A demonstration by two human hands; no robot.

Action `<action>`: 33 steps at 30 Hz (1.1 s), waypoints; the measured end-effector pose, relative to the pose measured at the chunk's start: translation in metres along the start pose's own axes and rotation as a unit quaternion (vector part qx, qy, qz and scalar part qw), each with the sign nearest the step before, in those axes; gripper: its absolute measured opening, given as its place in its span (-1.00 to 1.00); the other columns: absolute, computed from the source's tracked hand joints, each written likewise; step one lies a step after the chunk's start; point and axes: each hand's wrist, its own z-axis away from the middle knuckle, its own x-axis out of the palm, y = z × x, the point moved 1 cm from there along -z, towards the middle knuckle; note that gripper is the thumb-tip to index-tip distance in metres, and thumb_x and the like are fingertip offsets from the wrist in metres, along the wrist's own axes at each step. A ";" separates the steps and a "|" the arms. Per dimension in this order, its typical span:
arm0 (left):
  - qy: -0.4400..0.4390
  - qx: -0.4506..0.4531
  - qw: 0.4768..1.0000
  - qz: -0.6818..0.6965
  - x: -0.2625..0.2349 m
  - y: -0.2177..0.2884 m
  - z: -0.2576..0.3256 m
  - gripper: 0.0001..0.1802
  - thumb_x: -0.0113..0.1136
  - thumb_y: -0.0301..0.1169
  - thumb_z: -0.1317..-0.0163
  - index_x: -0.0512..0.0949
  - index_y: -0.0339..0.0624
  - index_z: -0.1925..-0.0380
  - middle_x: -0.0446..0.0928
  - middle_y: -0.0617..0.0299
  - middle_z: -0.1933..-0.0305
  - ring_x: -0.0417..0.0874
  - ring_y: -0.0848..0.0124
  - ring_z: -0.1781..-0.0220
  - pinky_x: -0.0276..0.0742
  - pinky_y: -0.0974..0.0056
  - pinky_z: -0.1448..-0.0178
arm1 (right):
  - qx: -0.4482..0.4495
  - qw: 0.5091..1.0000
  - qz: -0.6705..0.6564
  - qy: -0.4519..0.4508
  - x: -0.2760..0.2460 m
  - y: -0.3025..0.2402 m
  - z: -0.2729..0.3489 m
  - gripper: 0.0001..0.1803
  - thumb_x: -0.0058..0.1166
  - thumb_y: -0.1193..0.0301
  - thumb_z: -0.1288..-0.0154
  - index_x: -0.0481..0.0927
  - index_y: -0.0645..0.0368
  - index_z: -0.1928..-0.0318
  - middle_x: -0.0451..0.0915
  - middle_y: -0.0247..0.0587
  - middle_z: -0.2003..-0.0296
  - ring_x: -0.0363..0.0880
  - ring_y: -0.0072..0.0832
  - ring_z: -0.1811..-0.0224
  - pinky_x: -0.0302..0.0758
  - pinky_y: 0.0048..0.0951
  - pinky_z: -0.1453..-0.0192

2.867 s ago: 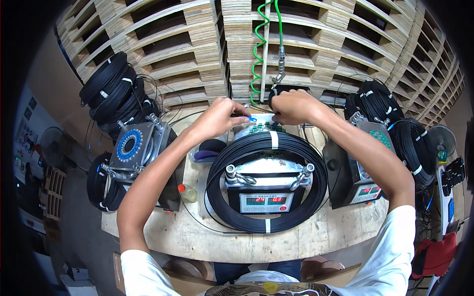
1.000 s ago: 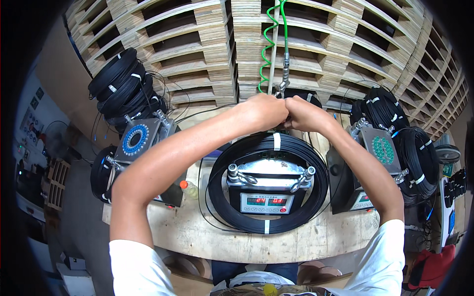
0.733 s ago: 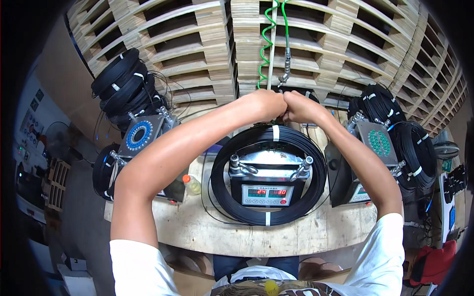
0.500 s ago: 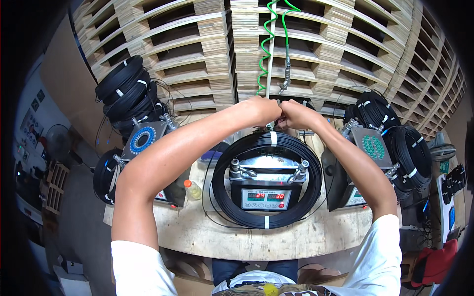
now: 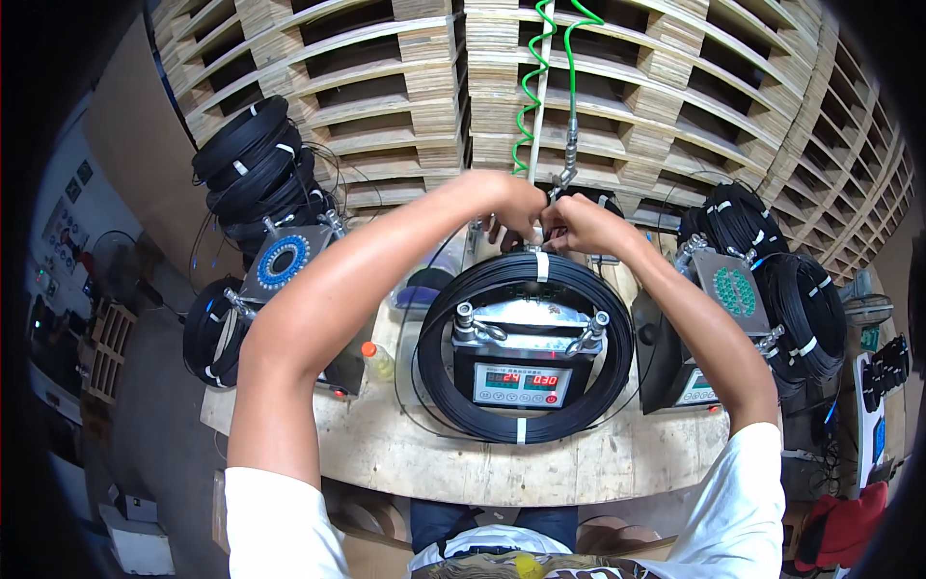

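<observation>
Both my hands meet just behind the top of a black cable coil [image 5: 441, 386], which leans around a heating or curing device with a digital display [image 5: 521, 386]. My left hand [image 5: 518, 207] has its fingers bent downward and closed. Beside it, my right hand [image 5: 582, 224] is closed too, thumb and fingers pressed together. Whatever the fingertips grip is too small and hidden to make out. White ties [image 5: 542, 266] bind the coil at top and bottom. On the device's top plate sit metal clamp knobs [image 5: 466, 323].
Similar machines stand at left, with a blue ring of parts [image 5: 284, 262], and at right, with green parts [image 5: 735, 291]. Black cable coils [image 5: 246, 145] are stacked beside them. A small orange-capped bottle [image 5: 376, 359] stands on the wooden table [image 5: 463, 473]. An air gun [image 5: 569, 159] hangs on a green hose before pallets.
My left hand has shifted slightly, its bent fingers now showing below the knuckles and a little apart from the right hand. The right hand stays nearly in place. The view has shifted slightly.
</observation>
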 end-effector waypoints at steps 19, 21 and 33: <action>0.453 0.227 0.849 0.147 0.092 -0.051 0.003 -0.78 0.36 -0.39 -0.23 0.61 -0.35 0.30 0.64 -0.15 0.38 0.70 -0.02 0.34 0.57 0.10 0.26 | 0.036 0.998 0.027 -0.037 -0.004 -0.015 0.003 -0.79 0.36 0.53 -0.14 0.61 0.37 0.26 0.68 0.05 0.40 0.71 -0.23 0.32 0.58 -0.30 0.24; 0.466 0.226 0.843 0.146 0.094 -0.053 0.002 -0.79 0.34 -0.40 -0.24 0.58 -0.36 0.31 0.62 -0.16 0.38 0.68 -0.08 0.34 0.56 0.05 0.26 | 0.022 0.999 0.026 -0.039 -0.002 -0.022 0.004 -0.80 0.34 0.54 -0.16 0.61 0.35 0.24 0.68 0.05 0.38 0.72 -0.17 0.30 0.58 -0.26 0.22; 0.437 0.206 0.862 0.151 0.092 -0.052 0.000 -0.78 0.39 -0.40 -0.20 0.64 -0.36 0.29 0.65 -0.07 0.39 0.70 0.13 0.40 0.57 0.18 0.27 | 0.009 0.998 0.046 -0.049 -0.005 -0.018 0.003 -0.83 0.31 0.58 -0.14 0.60 0.36 0.28 0.67 0.03 0.40 0.68 -0.09 0.31 0.57 -0.25 0.21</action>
